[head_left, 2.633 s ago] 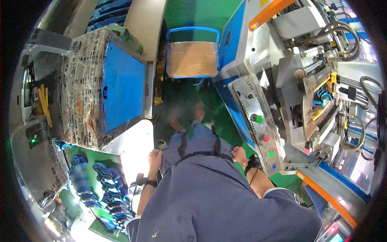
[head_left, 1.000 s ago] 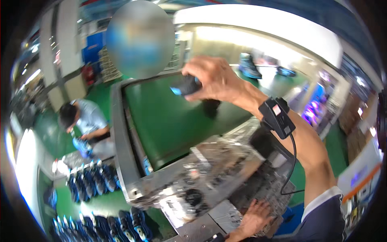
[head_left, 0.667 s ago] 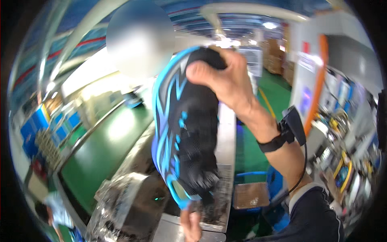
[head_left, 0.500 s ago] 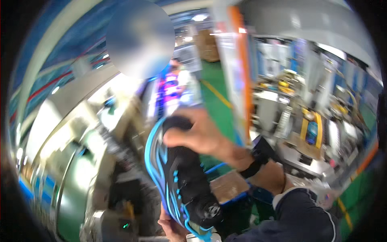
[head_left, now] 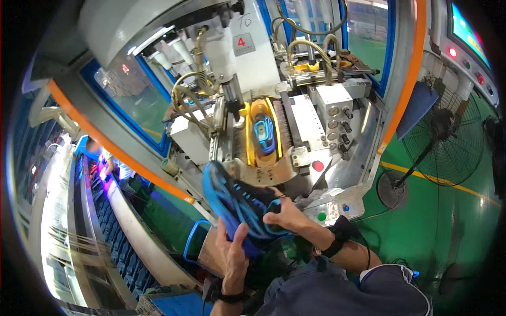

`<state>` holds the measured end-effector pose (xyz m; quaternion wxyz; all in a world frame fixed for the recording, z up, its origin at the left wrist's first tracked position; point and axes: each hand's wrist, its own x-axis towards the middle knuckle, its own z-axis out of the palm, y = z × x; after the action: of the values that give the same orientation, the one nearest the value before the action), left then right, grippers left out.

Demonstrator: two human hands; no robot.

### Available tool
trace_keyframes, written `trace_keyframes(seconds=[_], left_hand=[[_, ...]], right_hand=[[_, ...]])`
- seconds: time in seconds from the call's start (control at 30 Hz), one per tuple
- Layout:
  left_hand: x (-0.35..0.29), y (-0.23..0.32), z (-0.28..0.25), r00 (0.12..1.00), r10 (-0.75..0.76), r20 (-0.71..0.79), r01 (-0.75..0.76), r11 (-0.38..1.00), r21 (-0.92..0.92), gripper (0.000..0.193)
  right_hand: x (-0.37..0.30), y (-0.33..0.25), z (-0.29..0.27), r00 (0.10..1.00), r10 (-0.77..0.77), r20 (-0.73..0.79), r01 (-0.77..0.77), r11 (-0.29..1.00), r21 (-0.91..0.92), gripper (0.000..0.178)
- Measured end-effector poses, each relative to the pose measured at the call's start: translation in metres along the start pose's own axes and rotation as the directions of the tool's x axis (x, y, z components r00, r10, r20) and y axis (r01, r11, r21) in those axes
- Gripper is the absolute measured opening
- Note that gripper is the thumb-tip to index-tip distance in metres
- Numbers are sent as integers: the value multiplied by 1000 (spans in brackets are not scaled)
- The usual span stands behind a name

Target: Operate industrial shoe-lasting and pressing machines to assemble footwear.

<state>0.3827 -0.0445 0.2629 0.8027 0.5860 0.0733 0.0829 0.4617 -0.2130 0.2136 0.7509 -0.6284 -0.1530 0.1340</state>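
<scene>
A black and blue sports shoe (head_left: pixel 235 199) is held between my two hands, tilted, its blue sole turned to the left. My left hand (head_left: pixel 233 252) grips the lower part on the sole side, thumb up. My right hand (head_left: pixel 286 215) is closed around the shoe's opening on the right, partly hiding it. Just beyond the shoe stands a machine with a yellow-edged cradle (head_left: pixel 255 158), in which a blue piece (head_left: pixel 263 134) sits. The shoe is in front of the machine's curved metal front plate (head_left: pixel 282 169), apart from the cradle.
Red (head_left: pixel 318 166), green (head_left: pixel 321 216) and blue buttons (head_left: pixel 346 207) sit on the machine's front right. A standing fan (head_left: pixel 441 129) and a control screen (head_left: pixel 468 32) are at right. Leftward runs a conveyor (head_left: pixel 118 231), with a person (head_left: pixel 108 164) beyond. A blue-framed cart (head_left: pixel 211 250) stands close.
My view has swung right, bringing the machine in front of me. The shoe has turned in my hands; my right hand has shifted from its toe to its opening.
</scene>
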Motion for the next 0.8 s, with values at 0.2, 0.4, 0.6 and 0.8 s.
trace_keyframes(seconds=[0.2, 0.4, 0.6, 0.8], left_hand=[[111, -34, 50, 966, -124, 228, 72, 972, 223, 64], [303, -104, 50, 984, 102, 148, -180, 599, 780, 57], [404, -184, 77, 973, 200, 115, -197, 459, 866, 53], [414, -182, 38, 987, 110, -116, -32, 846, 532, 24]], right_hand=[[9, -37, -87, 859, 259, -442, -234, 966, 112, 49], [6, -24, -163, 665, -209, -717, 210, 974, -88, 69], [11, -61, -160, 473, -331, -817, 90, 940, -329, 64], [100, -70, -190, 530, -453, -717, -25, 837, -547, 61]])
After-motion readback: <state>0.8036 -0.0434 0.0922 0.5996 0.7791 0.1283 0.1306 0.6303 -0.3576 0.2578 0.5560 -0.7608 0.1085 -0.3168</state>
